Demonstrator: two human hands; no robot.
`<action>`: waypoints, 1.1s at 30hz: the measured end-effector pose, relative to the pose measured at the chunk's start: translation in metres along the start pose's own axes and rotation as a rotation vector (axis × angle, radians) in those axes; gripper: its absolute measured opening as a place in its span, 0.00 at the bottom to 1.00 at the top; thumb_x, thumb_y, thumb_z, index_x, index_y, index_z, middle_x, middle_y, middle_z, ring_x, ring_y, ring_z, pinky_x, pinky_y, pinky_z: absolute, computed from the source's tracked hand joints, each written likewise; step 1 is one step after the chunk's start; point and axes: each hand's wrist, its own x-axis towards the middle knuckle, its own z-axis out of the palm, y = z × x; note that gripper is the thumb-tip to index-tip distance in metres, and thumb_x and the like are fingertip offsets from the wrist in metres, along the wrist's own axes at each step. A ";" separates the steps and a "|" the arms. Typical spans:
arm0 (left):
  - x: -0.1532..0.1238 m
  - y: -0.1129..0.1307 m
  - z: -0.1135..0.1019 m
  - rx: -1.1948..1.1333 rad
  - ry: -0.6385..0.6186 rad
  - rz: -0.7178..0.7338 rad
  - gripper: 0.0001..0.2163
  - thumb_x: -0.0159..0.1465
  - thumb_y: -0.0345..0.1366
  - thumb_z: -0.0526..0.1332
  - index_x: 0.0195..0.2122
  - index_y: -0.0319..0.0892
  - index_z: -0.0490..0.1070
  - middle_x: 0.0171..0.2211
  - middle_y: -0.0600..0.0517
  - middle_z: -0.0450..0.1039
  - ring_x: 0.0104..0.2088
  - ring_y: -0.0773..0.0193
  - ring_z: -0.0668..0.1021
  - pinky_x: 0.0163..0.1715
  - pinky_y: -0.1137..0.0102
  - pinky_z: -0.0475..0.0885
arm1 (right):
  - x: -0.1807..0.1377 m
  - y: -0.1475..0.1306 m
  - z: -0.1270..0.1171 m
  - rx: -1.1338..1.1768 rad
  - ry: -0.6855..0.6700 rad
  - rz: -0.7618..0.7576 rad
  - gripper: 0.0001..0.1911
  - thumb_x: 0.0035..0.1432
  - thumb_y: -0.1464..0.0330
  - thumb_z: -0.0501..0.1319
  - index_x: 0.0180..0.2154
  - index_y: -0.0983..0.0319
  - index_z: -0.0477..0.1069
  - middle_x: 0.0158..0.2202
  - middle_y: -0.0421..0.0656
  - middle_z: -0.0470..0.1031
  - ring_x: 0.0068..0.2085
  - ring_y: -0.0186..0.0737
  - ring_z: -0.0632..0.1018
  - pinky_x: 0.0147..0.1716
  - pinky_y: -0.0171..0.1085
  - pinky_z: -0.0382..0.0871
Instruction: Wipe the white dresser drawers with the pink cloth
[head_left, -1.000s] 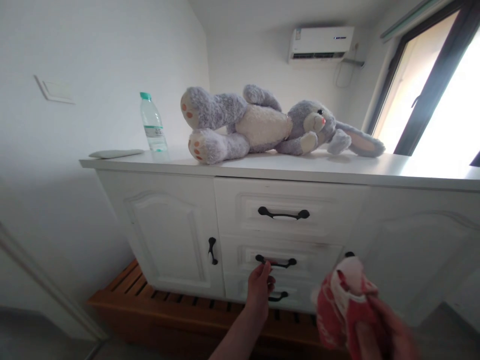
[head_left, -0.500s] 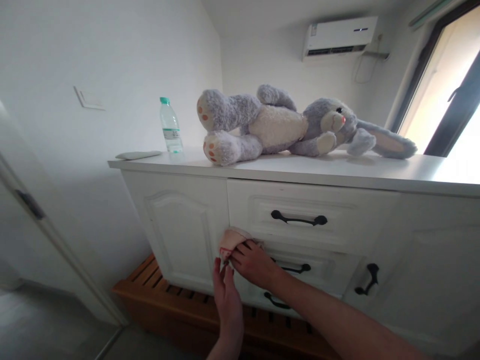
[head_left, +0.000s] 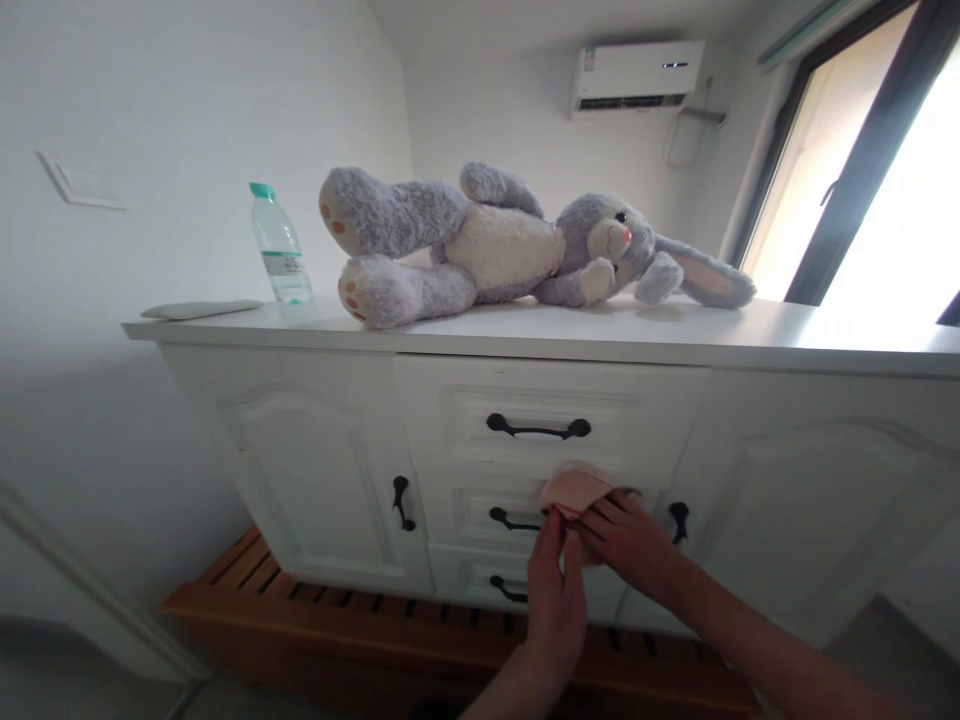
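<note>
Against the wall: long white wooden sideboard w/ panelled doors & 3 stacked drawers [head_left: 750,345]. Person crouched in front, both hands at the drawer stack, mid-front.

Step in hand, as I read it: wiping the drawer fronts w/ a small pink cloth, crumpled [head_left: 574,488]. Cloth pressed on the strip betw. top drawer and white middle drawer w/ black handle [head_left: 480,505], just right of centre. Right hand [head_left: 630,535] flat over the cloth's lower edge, fingers spread, pinning it to the wood. Left hand [head_left: 556,590] comes up from below, fingers straight & together, tips touching the cloth's underside; not clenched, more steadying than gripping.

Next move, my guess: needs a firmer bunch of the cloth, then a sideways pass. Black curved metal handle of the top drawer [head_left: 538,429] sits just above, middle drawer's handle just left; both stick out, so a stroke has to go round them or snag. Small black pull on the right-hand door [head_left: 678,520] close beside right hand too.

Around, big to small: grey-and-cream plush rabbit lying on its side [head_left: 495,245] on the top, ears toward the window. White wall-mounted air-con unit [head_left: 637,78] high up. Slatted brown wooden base [head_left: 315,620] under the sideboard. Clear plastic water bottle w/ green cap [head_left: 279,245] upright near left end, apart from rabbit. Flat pale grey pad-like thing [head_left: 199,310] at far left edge, can't tell what.
</note>
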 end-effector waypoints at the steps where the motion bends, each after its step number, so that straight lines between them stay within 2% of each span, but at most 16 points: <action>1: -0.002 0.003 0.013 -0.010 -0.055 0.014 0.25 0.68 0.47 0.52 0.59 0.37 0.70 0.62 0.38 0.72 0.62 0.53 0.73 0.65 0.59 0.62 | -0.016 0.007 -0.004 -0.019 -0.009 0.013 0.17 0.62 0.72 0.63 0.53 0.62 0.73 0.53 0.44 0.78 0.54 0.49 0.73 0.55 0.52 0.66; 4: -0.009 0.008 0.042 -0.041 -0.175 0.035 0.26 0.69 0.49 0.50 0.59 0.37 0.69 0.60 0.37 0.74 0.59 0.53 0.75 0.63 0.60 0.64 | -0.054 0.018 -0.008 -0.031 -0.026 0.080 0.17 0.62 0.73 0.62 0.53 0.63 0.73 0.53 0.45 0.78 0.54 0.50 0.73 0.57 0.54 0.65; 7: -0.016 -0.004 0.055 -0.037 -0.207 0.016 0.26 0.69 0.50 0.50 0.58 0.37 0.71 0.59 0.36 0.75 0.58 0.51 0.76 0.61 0.60 0.65 | -0.079 0.013 0.004 -0.007 -0.011 0.108 0.18 0.63 0.72 0.61 0.55 0.63 0.73 0.53 0.46 0.78 0.55 0.49 0.73 0.58 0.54 0.66; 13: -0.030 -0.063 0.050 0.073 -0.264 -0.143 0.27 0.67 0.50 0.51 0.56 0.34 0.72 0.57 0.32 0.75 0.57 0.48 0.76 0.59 0.59 0.66 | -0.112 -0.024 0.056 0.096 -0.036 0.126 0.18 0.61 0.69 0.63 0.53 0.58 0.75 0.50 0.44 0.79 0.53 0.47 0.76 0.53 0.49 0.72; 16: -0.031 -0.082 0.040 0.107 -0.277 -0.195 0.27 0.67 0.49 0.51 0.57 0.31 0.71 0.58 0.31 0.74 0.57 0.47 0.76 0.59 0.59 0.67 | -0.114 -0.040 0.078 0.152 -0.049 0.150 0.20 0.59 0.68 0.66 0.54 0.56 0.74 0.49 0.43 0.80 0.52 0.47 0.77 0.53 0.48 0.73; 21: -0.022 -0.093 -0.001 0.061 -0.177 -0.226 0.29 0.67 0.51 0.52 0.58 0.32 0.70 0.61 0.31 0.71 0.61 0.48 0.73 0.63 0.59 0.62 | -0.072 -0.066 0.099 0.199 -0.019 0.131 0.22 0.61 0.69 0.63 0.57 0.57 0.72 0.54 0.45 0.78 0.55 0.46 0.75 0.54 0.46 0.72; 26: -0.008 -0.097 -0.064 0.072 -0.030 -0.215 0.25 0.66 0.52 0.52 0.49 0.35 0.75 0.53 0.32 0.78 0.55 0.47 0.78 0.58 0.59 0.66 | 0.000 -0.103 0.117 0.220 -0.035 0.093 0.19 0.60 0.69 0.65 0.53 0.57 0.75 0.49 0.45 0.80 0.50 0.45 0.78 0.50 0.45 0.72; 30: 0.004 -0.099 -0.117 0.070 0.124 -0.196 0.22 0.65 0.52 0.55 0.45 0.38 0.76 0.50 0.35 0.80 0.52 0.47 0.78 0.57 0.59 0.66 | 0.059 -0.136 0.136 0.260 -0.003 0.028 0.18 0.61 0.68 0.64 0.54 0.59 0.74 0.53 0.44 0.78 0.53 0.45 0.76 0.54 0.45 0.70; 33: 0.012 -0.096 -0.149 0.093 0.186 -0.186 0.22 0.64 0.52 0.56 0.43 0.38 0.76 0.48 0.34 0.81 0.51 0.46 0.79 0.57 0.56 0.67 | 0.097 -0.154 0.146 0.284 0.000 -0.011 0.19 0.61 0.70 0.64 0.54 0.60 0.73 0.53 0.45 0.78 0.53 0.46 0.76 0.55 0.47 0.69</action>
